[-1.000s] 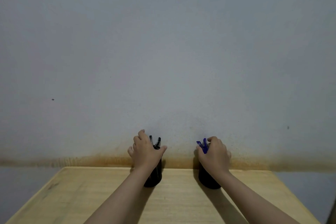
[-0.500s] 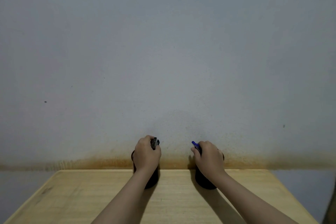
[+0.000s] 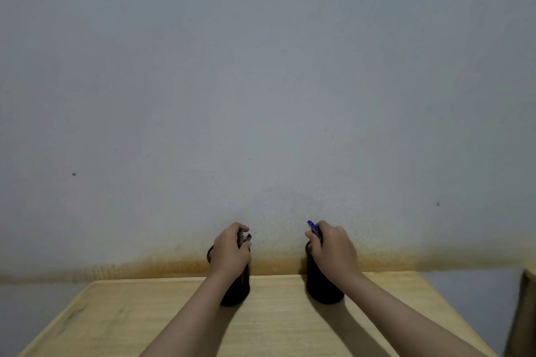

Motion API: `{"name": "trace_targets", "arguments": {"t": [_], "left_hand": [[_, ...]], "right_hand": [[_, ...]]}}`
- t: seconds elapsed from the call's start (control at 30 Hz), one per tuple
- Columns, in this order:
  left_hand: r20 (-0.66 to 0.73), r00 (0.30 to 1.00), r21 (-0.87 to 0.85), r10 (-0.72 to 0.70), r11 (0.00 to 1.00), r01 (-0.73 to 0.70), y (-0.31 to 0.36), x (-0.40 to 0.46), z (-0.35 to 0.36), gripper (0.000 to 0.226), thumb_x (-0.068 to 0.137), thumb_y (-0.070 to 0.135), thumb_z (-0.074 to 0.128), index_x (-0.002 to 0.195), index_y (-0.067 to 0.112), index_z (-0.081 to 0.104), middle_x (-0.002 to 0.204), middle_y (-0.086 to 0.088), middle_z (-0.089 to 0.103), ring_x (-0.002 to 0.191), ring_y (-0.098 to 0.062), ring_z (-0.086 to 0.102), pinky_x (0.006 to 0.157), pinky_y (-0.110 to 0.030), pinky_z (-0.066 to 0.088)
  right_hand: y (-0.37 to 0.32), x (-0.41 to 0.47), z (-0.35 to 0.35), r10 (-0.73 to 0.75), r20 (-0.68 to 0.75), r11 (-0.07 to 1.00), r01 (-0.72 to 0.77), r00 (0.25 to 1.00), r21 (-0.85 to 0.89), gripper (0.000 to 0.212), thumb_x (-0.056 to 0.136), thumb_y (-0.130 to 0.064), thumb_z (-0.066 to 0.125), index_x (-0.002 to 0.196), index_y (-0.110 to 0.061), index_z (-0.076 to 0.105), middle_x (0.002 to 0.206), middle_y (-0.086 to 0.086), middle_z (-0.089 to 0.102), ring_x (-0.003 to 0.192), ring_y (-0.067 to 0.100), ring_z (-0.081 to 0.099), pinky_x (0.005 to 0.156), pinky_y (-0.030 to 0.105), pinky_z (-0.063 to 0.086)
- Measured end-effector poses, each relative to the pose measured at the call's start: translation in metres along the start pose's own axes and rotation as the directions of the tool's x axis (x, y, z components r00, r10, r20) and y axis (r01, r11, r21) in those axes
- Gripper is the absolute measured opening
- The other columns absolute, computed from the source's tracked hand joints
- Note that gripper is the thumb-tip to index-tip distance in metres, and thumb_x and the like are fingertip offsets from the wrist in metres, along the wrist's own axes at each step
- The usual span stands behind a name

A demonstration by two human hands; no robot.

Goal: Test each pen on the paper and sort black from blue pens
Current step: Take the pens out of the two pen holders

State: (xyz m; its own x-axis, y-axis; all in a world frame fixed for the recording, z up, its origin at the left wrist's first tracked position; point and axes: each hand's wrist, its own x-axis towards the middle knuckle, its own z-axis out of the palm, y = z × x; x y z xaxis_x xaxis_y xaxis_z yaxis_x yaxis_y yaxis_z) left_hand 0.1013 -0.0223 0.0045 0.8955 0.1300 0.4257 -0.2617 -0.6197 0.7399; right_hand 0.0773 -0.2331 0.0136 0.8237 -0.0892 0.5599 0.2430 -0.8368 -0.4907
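Plain grey wall (image 3: 261, 81), rusty brown stain along its base (image 3: 116, 271), light wooden table (image 3: 130, 316)

Blue pens (image 3: 313, 228), dark cups (image 3: 324, 287)

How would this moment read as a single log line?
left hand grips black pens in left holder | right hand grips blue pens in right holder | wooden table | paper unseen

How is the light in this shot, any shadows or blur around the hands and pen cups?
Head view: dim, flat light; soft shadows trail toward the camera from both cups on the table; left hand and right hand look slightly soft; no glare.
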Motion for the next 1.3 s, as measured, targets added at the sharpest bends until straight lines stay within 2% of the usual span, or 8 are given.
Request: {"name": "trace_targets", "arguments": {"t": [0.17, 0.37, 0.43, 0.57, 0.7, 0.87, 1.17, 1.3], "left_hand": [[-0.037, 0.999, -0.048, 0.018, 0.999, -0.02, -0.003, -0.001, -0.001, 0.021, 0.086, -0.002, 0.053, 0.093, 0.017, 0.057, 0.1, -0.001, 0.06, 0.094, -0.017, 0.055, 0.078, -0.024, 0.04], [-0.108, 0.992, -0.319, -0.066, 0.947, 0.028, 0.004, -0.001, -0.018, 0.032, 0.087, -0.012, 0.042, 0.085, 0.019, 0.051, 0.091, -0.001, 0.063, 0.097, -0.018, 0.059, 0.078, -0.019, 0.044], [-0.145, 0.986, -0.385, -0.077, 0.923, 0.016, 0.012, -0.001, -0.028, 0.032, 0.087, -0.013, 0.041, 0.088, 0.018, 0.05, 0.091, -0.001, 0.063, 0.098, -0.017, 0.06, 0.081, -0.026, 0.047], [-0.287, 0.956, -0.489, -0.069, 0.868, -0.084, 0.038, -0.004, -0.058, 0.027, 0.089, -0.01, 0.041, 0.096, 0.014, 0.05, 0.09, 0.001, 0.064, 0.097, -0.015, 0.062, 0.078, -0.02, 0.044], [-0.431, 0.902, -0.52, -0.029, 0.825, -0.222, 0.065, -0.025, -0.095, 0.03, 0.09, -0.008, 0.043, 0.102, 0.017, 0.05, 0.088, 0.001, 0.064, 0.091, -0.009, 0.061, 0.079, -0.021, 0.046], [-0.453, 0.887, -0.59, -0.094, 0.777, -0.22, 0.065, -0.074, -0.104, 0.033, 0.09, -0.007, 0.043, 0.108, 0.02, 0.051, 0.087, -0.002, 0.066, 0.085, -0.01, 0.061, 0.078, -0.022, 0.048], [-0.284, 0.891, -0.677, -0.354, 0.732, 0.075, 0.002, -0.129, -0.062, 0.036, 0.088, -0.012, 0.042, 0.105, 0.019, 0.048, 0.085, -0.01, 0.065, 0.081, -0.015, 0.062, 0.073, -0.021, 0.05], [-0.203, 0.914, -0.663, -0.353, 0.736, 0.137, -0.022, -0.143, -0.051, 0.03, 0.088, -0.009, 0.048, 0.104, 0.015, 0.051, 0.089, -0.012, 0.068, 0.089, -0.018, 0.065, 0.081, -0.029, 0.049]], "right_hand": [[-0.004, 0.001, -0.006, -0.007, 0.002, 0.997, 0.007, 1.0, 0.073, 0.028, 0.096, -0.026, 0.05, 0.071, -0.016, 0.043, 0.057, -0.006, 0.041, 0.053, 0.009, 0.037, 0.045, 0.023, 0.022], [-0.012, 0.001, -0.012, -0.084, -0.067, 0.977, 0.095, 0.994, 0.191, 0.019, 0.096, -0.019, 0.053, 0.078, -0.013, 0.053, 0.056, -0.007, 0.043, 0.049, 0.008, 0.039, 0.045, 0.02, 0.028], [-0.019, 0.002, -0.019, -0.121, -0.138, 0.963, 0.149, 0.983, 0.224, 0.007, 0.095, -0.016, 0.055, 0.092, -0.012, 0.06, 0.059, -0.011, 0.049, 0.052, 0.006, 0.047, 0.047, 0.017, 0.033], [-0.043, 0.002, -0.04, -0.155, -0.276, 0.893, 0.254, 0.949, 0.371, 0.019, 0.093, -0.009, 0.056, 0.112, -0.008, 0.059, 0.079, -0.002, 0.066, 0.071, 0.018, 0.066, 0.062, 0.031, 0.055], [-0.071, -0.012, -0.057, -0.124, -0.342, 0.799, 0.298, 0.931, 0.522, 0.026, 0.093, -0.005, 0.055, 0.117, -0.014, 0.054, 0.085, 0.001, 0.068, 0.074, 0.018, 0.07, 0.065, 0.025, 0.058], [-0.093, -0.05, -0.057, -0.004, -0.312, 0.718, 0.22, 0.95, 0.66, 0.024, 0.094, -0.008, 0.055, 0.113, -0.022, 0.053, 0.082, -0.006, 0.068, 0.083, 0.016, 0.071, 0.071, 0.027, 0.056], [-0.055, -0.115, -0.006, 0.381, -0.09, 0.587, -0.165, 0.92, 0.793, 0.02, 0.095, -0.01, 0.051, 0.11, -0.023, 0.051, 0.092, 0.008, 0.07, 0.086, 0.022, 0.071, 0.081, 0.047, 0.058], [-0.037, -0.126, 0.01, 0.587, 0.082, 0.335, -0.333, 0.806, 0.881, 0.019, 0.097, -0.006, 0.049, 0.113, -0.015, 0.051, 0.106, 0.017, 0.066, 0.091, 0.026, 0.07, 0.079, 0.033, 0.056]]}}
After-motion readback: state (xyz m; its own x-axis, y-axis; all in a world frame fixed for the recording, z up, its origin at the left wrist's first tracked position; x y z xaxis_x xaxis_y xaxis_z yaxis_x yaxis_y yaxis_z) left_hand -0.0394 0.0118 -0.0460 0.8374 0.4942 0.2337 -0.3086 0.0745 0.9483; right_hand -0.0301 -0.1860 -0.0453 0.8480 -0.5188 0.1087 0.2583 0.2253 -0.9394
